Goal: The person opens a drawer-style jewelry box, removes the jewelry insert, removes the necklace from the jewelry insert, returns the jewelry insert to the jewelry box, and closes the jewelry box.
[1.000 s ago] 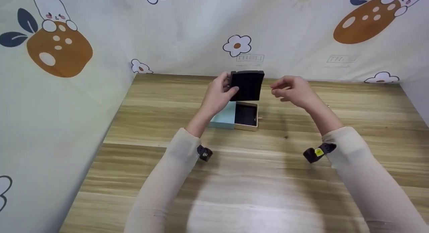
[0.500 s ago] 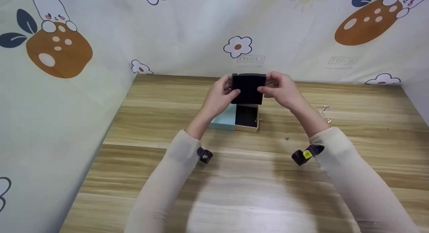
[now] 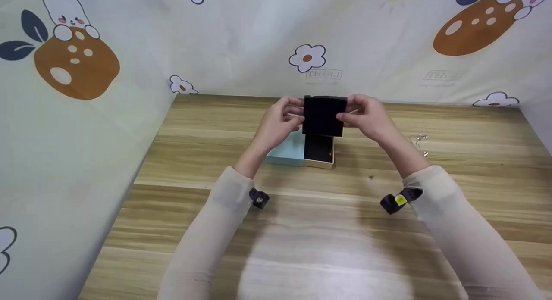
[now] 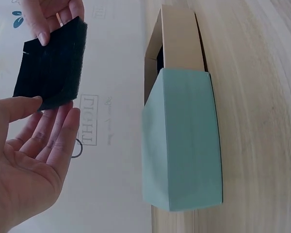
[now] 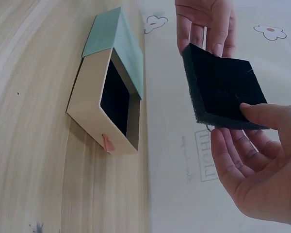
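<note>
A square black foam pad (image 3: 324,117) is held up above the box, its flat face toward the head camera. My right hand (image 3: 365,116) pinches its right edge, thumb in front and fingers behind. At the opposite edge my left hand (image 3: 277,124) holds it lightly between thumb tip and fingers. Small slits show at the pad's edge in the right wrist view. Below stands a drawer box with a mint-green sleeve (image 4: 189,141) and a beige drawer (image 5: 89,92), slid partly out to the right. The drawer's inside is black, and a pink ribbon tab (image 5: 108,143) sticks out of its front.
To the right on the wooden table (image 3: 319,231) lies a thin silvery chain (image 3: 420,140), close to my right forearm. A tiny dark item (image 3: 371,177) lies nearer the middle. A patterned cloth wall (image 3: 241,54) rises directly behind the table.
My right hand has come in from the right and taken the pad's right edge. The pad has shifted slightly right, and my left thumb has slid back to its left edge.
</note>
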A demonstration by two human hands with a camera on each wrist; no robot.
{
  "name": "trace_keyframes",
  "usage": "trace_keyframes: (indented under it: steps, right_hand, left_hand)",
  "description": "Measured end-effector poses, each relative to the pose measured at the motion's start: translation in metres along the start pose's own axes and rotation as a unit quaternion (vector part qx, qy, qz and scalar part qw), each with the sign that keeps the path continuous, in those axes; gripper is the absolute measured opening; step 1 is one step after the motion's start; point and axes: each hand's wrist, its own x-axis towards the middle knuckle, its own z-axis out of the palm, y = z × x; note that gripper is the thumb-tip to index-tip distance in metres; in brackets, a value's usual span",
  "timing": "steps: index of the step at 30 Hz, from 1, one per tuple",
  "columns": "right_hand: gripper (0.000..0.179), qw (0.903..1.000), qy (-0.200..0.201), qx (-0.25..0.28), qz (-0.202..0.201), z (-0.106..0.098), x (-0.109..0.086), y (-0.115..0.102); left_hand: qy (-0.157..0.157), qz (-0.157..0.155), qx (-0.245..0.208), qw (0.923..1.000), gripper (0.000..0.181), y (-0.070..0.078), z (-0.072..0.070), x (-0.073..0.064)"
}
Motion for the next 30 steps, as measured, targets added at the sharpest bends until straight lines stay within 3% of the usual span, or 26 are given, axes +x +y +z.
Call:
trace_keyframes:
  steps: [7, 20, 25, 30]
  right_hand:
    - [0.016, 0.9999, 0.001, 0.000, 0.013, -0.002, -0.002, 0.004]
    - [0.019, 0.9992, 0.003, -0.025, 0.031, -0.003, -0.004, 0.022]
    - [0.021, 0.9989, 0.001, -0.024, 0.040, -0.004, -0.004, 0.026]
    - [0.023, 0.9985, -0.003, -0.033, 0.044, -0.004, -0.004, 0.031]
  left_hand:
    - [-0.002, 0.024, 0.066, 0.9976, 0.027, -0.008, -0.006, -0.002]
    - [-0.028, -0.009, 0.133, 0.9907, 0.035, -0.020, -0.013, -0.006]
    - [-0.048, -0.024, 0.186, 0.9810, 0.042, -0.024, -0.015, -0.007]
    - [-0.087, -0.052, 0.263, 0.9594, 0.065, -0.024, -0.015, -0.008]
